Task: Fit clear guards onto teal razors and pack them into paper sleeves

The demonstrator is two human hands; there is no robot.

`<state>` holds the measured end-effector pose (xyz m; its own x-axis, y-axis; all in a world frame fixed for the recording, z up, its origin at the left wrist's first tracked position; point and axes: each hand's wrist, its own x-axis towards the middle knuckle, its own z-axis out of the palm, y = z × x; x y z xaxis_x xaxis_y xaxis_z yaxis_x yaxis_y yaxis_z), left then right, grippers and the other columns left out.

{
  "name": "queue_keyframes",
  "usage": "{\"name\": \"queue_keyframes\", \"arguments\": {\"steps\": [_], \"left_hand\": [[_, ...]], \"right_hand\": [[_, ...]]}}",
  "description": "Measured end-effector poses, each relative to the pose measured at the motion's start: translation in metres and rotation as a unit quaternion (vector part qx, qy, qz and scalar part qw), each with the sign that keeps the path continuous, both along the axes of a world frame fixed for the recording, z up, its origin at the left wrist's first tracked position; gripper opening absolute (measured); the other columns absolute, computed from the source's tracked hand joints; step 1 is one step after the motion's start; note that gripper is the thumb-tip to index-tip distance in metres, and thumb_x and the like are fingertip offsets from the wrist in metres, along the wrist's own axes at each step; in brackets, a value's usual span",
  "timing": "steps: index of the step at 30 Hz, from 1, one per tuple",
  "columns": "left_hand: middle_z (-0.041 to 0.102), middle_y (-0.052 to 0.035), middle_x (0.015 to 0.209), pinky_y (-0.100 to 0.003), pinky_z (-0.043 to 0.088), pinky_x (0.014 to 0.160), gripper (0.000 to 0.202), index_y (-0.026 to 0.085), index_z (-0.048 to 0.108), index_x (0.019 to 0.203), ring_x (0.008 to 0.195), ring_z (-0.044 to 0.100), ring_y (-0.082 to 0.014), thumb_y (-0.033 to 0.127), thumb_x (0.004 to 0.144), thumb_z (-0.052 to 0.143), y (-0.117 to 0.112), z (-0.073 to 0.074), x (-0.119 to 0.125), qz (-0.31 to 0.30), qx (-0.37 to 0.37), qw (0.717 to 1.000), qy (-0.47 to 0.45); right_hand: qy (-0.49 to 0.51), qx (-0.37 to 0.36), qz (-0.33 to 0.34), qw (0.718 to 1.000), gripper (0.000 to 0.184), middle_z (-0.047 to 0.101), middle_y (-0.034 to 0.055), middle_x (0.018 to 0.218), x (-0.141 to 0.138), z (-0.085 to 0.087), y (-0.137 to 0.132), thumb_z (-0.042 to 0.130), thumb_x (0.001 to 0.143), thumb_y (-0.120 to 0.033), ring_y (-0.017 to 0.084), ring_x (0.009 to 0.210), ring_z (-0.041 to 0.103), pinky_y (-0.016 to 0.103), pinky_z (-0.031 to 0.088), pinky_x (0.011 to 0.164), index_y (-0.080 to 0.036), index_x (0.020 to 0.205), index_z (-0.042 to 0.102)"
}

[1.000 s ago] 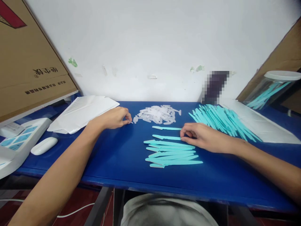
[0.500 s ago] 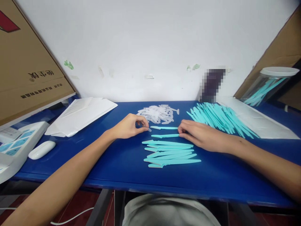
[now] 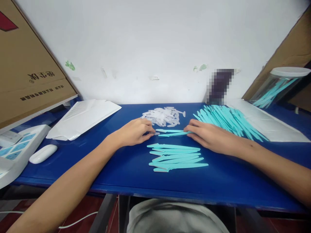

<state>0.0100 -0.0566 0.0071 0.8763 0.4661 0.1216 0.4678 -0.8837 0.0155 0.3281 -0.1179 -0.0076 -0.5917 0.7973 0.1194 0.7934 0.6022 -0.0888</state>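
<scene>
My left hand pinches a small clear plastic cap at the left tip of a teal razor stick. My right hand grips that stick's right end, lifting it just off the blue table. Another teal stick lies just behind it. A row of several teal sticks lies nearer me. Behind the hands sits a heap of clear caps, and to its right a big pile of teal sticks.
White bags lie at the back left, beside a cardboard box. A white mouse and a white device sit at the left edge. A clear jar with teal sticks and a white sheet are at the right.
My left hand came from the cap heap to the stick with a cap pinched in it. My right hand raised the stick's end and brought it to the cap.
</scene>
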Motion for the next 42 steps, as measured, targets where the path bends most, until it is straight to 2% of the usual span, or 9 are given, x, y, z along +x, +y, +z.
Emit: {"name": "queue_keyframes", "arguments": {"steps": [3, 5, 18, 25, 29, 32, 36, 39, 42], "left_hand": [[0.071, -0.0071, 0.098, -0.035, 0.046, 0.083, 0.025, 0.019, 0.076, 0.107, 0.091, 0.066, -0.0218, 0.023, 0.102, 0.052, -0.003, 0.002, 0.002, -0.003, 0.051, 0.998, 0.022], [0.071, -0.0075, 0.099, -0.035, 0.046, 0.084, 0.026, 0.018, 0.076, 0.106, 0.092, 0.066, -0.0218, 0.024, 0.103, 0.05, -0.004, 0.002, 0.003, -0.005, 0.057, 0.998, 0.021], [0.072, -0.0075, 0.1, -0.034, 0.047, 0.085, 0.023, 0.017, 0.073, 0.104, 0.094, 0.066, -0.0213, 0.023, 0.101, 0.051, -0.001, 0.0, 0.001, 0.001, -0.014, 1.0, -0.011], [0.069, -0.0075, 0.091, -0.031, 0.047, 0.077, 0.028, 0.015, 0.074, 0.098, 0.084, 0.062, -0.0192, 0.027, 0.104, 0.049, -0.005, -0.012, 0.014, -0.021, -0.058, 0.995, -0.076], [0.069, -0.0076, 0.095, -0.03, 0.046, 0.078, 0.03, 0.016, 0.074, 0.105, 0.087, 0.063, -0.0194, 0.031, 0.105, 0.048, -0.006, -0.013, 0.017, -0.02, -0.033, 0.997, -0.074], [0.07, -0.0088, 0.098, -0.032, 0.046, 0.081, 0.035, 0.017, 0.073, 0.11, 0.09, 0.063, -0.0212, 0.034, 0.106, 0.044, -0.001, -0.008, 0.009, 0.009, 0.028, 0.998, -0.062], [0.069, -0.0105, 0.098, -0.035, 0.046, 0.08, 0.035, 0.016, 0.074, 0.111, 0.091, 0.062, -0.0242, 0.029, 0.103, 0.043, 0.014, 0.005, -0.017, 0.092, 0.101, 0.99, -0.023], [0.069, -0.0105, 0.104, -0.036, 0.047, 0.081, 0.032, 0.018, 0.075, 0.111, 0.095, 0.062, -0.025, 0.027, 0.098, 0.048, 0.023, 0.014, -0.037, 0.142, 0.09, 0.986, 0.011], [0.068, -0.0107, 0.111, -0.036, 0.047, 0.086, 0.03, 0.02, 0.075, 0.113, 0.099, 0.063, -0.0248, 0.026, 0.095, 0.052, 0.027, 0.019, -0.047, 0.159, 0.054, 0.985, 0.036]], "right_hand": [[0.015, 0.023, -0.003, 1.0, 0.037, 0.059, 0.0103, 0.104, 0.002, -0.001, 0.001, 0.031, 0.107, -0.037, 0.019, 0.07, 0.06, 0.032, 0.043, 0.062, -0.019, 0.113, 0.062], [0.029, 0.027, 0.0, 0.999, 0.038, 0.061, 0.0101, 0.102, 0.003, -0.002, 0.001, 0.031, 0.107, -0.038, 0.02, 0.072, 0.061, 0.032, 0.044, 0.063, -0.021, 0.113, 0.064], [0.036, 0.012, -0.003, 0.999, 0.039, 0.064, 0.0099, 0.1, 0.003, -0.001, 0.001, 0.031, 0.108, -0.039, 0.02, 0.074, 0.063, 0.032, 0.044, 0.062, -0.02, 0.115, 0.065], [0.06, 0.043, 0.04, 0.997, 0.041, 0.067, 0.0116, 0.099, -0.011, -0.002, -0.005, 0.033, 0.107, -0.033, 0.02, 0.075, 0.064, 0.032, 0.047, 0.064, -0.017, 0.105, 0.07], [0.015, 0.091, 0.035, 0.995, 0.039, 0.069, 0.0106, 0.098, -0.009, -0.003, -0.005, 0.036, 0.107, -0.034, 0.022, 0.079, 0.066, 0.033, 0.046, 0.067, -0.019, 0.11, 0.072], [-0.036, 0.127, 0.028, 0.991, 0.037, 0.071, 0.0101, 0.095, -0.005, -0.003, -0.003, 0.039, 0.106, -0.032, 0.024, 0.082, 0.067, 0.036, 0.046, 0.071, -0.018, 0.109, 0.073], [-0.039, 0.14, 0.036, 0.989, 0.04, 0.071, 0.0109, 0.095, -0.004, 0.0, -0.004, 0.039, 0.106, -0.037, 0.024, 0.082, 0.067, 0.035, 0.046, 0.069, -0.017, 0.106, 0.074], [0.002, 0.12, 0.063, 0.991, 0.044, 0.071, 0.0112, 0.096, -0.006, 0.004, -0.008, 0.038, 0.107, -0.042, 0.023, 0.081, 0.067, 0.034, 0.047, 0.068, -0.018, 0.107, 0.075], [0.038, 0.065, 0.111, 0.991, 0.042, 0.071, 0.0105, 0.099, -0.008, 0.006, -0.013, 0.043, 0.105, -0.045, 0.021, 0.082, 0.068, 0.034, 0.049, 0.07, -0.02, 0.109, 0.076]]}}
